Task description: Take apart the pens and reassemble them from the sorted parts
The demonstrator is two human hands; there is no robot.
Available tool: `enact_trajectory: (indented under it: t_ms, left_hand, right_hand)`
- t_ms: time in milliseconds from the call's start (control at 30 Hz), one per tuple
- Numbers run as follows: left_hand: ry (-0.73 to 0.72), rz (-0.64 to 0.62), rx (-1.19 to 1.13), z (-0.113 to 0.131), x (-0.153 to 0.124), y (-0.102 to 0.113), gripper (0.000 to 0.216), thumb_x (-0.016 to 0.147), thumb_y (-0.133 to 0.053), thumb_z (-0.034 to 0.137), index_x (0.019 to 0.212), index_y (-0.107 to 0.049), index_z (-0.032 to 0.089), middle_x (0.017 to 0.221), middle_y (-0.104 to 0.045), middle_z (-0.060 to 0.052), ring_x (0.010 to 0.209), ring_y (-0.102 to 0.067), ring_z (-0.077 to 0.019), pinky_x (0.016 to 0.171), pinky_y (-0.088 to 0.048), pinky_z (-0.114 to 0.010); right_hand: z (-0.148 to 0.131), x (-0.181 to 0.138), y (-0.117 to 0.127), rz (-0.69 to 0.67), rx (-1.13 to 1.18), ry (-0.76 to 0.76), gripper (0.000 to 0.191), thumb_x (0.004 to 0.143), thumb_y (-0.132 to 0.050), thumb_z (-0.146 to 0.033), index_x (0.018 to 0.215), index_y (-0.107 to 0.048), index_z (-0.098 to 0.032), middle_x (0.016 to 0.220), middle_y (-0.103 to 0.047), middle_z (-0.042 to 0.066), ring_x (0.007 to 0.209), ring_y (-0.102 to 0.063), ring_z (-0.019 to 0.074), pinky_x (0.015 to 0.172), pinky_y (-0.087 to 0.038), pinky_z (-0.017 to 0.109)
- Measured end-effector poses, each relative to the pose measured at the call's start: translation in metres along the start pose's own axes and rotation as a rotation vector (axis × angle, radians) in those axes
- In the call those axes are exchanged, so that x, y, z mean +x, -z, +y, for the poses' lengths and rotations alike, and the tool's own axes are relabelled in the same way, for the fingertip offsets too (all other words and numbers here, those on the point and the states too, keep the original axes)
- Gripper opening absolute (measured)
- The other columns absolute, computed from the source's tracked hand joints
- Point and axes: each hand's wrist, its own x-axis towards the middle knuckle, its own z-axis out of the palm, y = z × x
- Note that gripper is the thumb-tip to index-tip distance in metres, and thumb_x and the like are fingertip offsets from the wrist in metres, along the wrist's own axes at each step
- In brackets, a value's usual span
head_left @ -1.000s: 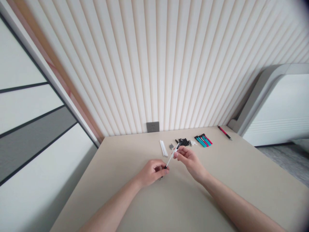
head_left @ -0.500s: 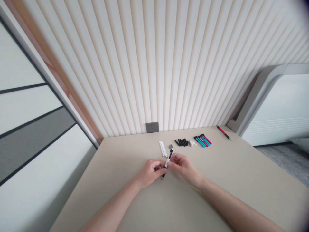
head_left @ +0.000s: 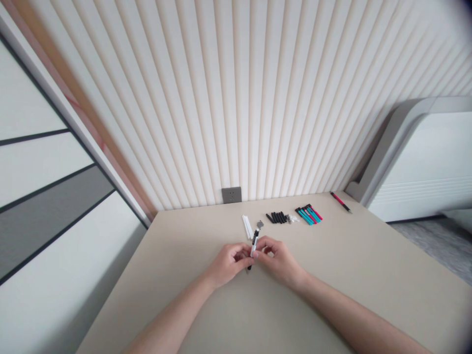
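Observation:
Both hands meet over the middle of the beige table (head_left: 206,314) and pinch a thin pen (head_left: 253,244) with a white shaft and black ends. My left hand (head_left: 230,263) grips its lower part. My right hand (head_left: 277,258) holds it just above, fingertips pressed to the shaft. The pen stands nearly upright, its black upper end poking out above the fingers.
Behind the hands lie a few white tubes (head_left: 247,226), a small grey part (head_left: 260,224), a row of black pieces (head_left: 277,217), small white bits (head_left: 292,219) and teal and pink barrels (head_left: 309,214). A red pen (head_left: 339,201) lies far right. A grey wall socket (head_left: 231,194) sits behind.
My right hand has drawn back toward my left, sliding down the pen. The pen has swung from a slant to nearly upright, and its white shaft is now mostly covered.

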Motion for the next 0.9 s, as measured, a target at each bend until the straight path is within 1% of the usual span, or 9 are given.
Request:
enact_trajectory:
  t_ms: [233,433,567,667,767,900]
  left_hand:
    - [-0.001,0.007,-0.003,-0.0004,-0.0016,0.0011,0.020,0.080,-0.068,0.033,0.084,-0.063,0.015,0.068,-0.060,0.001,0.063,-0.052,-0.0109,0.059,-0.039,-0.021]
    - [-0.020,0.004,0.013,-0.0022,-0.0006,0.0018,0.022,0.081,-0.067,0.036,0.083,-0.064,0.013,0.069,-0.061,0.000,0.064,-0.052,-0.0115,0.060,-0.039,-0.021]
    - [-0.020,-0.031,0.070,-0.0045,0.0000,0.0018,0.025,0.085,-0.063,0.038,0.083,-0.066,0.013,0.066,-0.058,0.001,0.059,-0.047,-0.0094,0.056,-0.036,-0.020]
    - [-0.004,-0.042,0.097,-0.0051,-0.0001,0.0018,0.028,0.087,-0.059,0.040,0.083,-0.066,0.013,0.065,-0.057,0.002,0.054,-0.043,-0.0083,0.052,-0.033,-0.020]
    - [0.003,-0.040,0.088,-0.0036,-0.0005,0.0018,0.030,0.087,-0.058,0.041,0.086,-0.066,0.013,0.069,-0.061,0.000,0.055,-0.044,-0.0086,0.051,-0.033,-0.020]
    - [0.008,-0.042,0.080,-0.0001,-0.0013,0.0015,0.028,0.086,-0.060,0.040,0.088,-0.068,0.013,0.075,-0.065,-0.002,0.057,-0.046,-0.0085,0.053,-0.035,-0.020]
  right_hand:
    - [-0.0038,-0.0001,0.0010,-0.021,0.001,-0.017,0.019,0.084,-0.062,-0.038,0.082,-0.064,-0.019,0.081,-0.065,0.001,0.077,-0.058,0.0151,0.072,-0.042,0.027]
    - [-0.0029,-0.0002,0.0014,-0.025,-0.014,0.041,0.021,0.087,-0.060,-0.038,0.085,-0.068,-0.019,0.084,-0.064,0.002,0.080,-0.057,0.0158,0.073,-0.043,0.028]
    - [-0.0011,0.0002,0.0002,-0.027,-0.002,0.062,0.021,0.086,-0.061,-0.038,0.088,-0.070,-0.019,0.086,-0.064,0.003,0.079,-0.057,0.0156,0.073,-0.043,0.028]
    - [-0.0008,0.0000,0.0000,-0.022,0.000,0.049,0.021,0.086,-0.061,-0.038,0.089,-0.069,-0.019,0.087,-0.065,0.003,0.079,-0.057,0.0156,0.073,-0.043,0.028]
    - [-0.0009,-0.0004,-0.0005,-0.020,0.012,0.021,0.022,0.086,-0.061,-0.040,0.087,-0.068,-0.019,0.085,-0.066,0.003,0.079,-0.058,0.0162,0.074,-0.044,0.028]
    - [0.0002,0.0007,-0.0006,-0.021,0.159,-0.042,0.029,0.087,-0.059,-0.045,0.090,-0.067,-0.017,0.084,-0.068,0.004,0.077,-0.060,0.0169,0.072,-0.045,0.030]
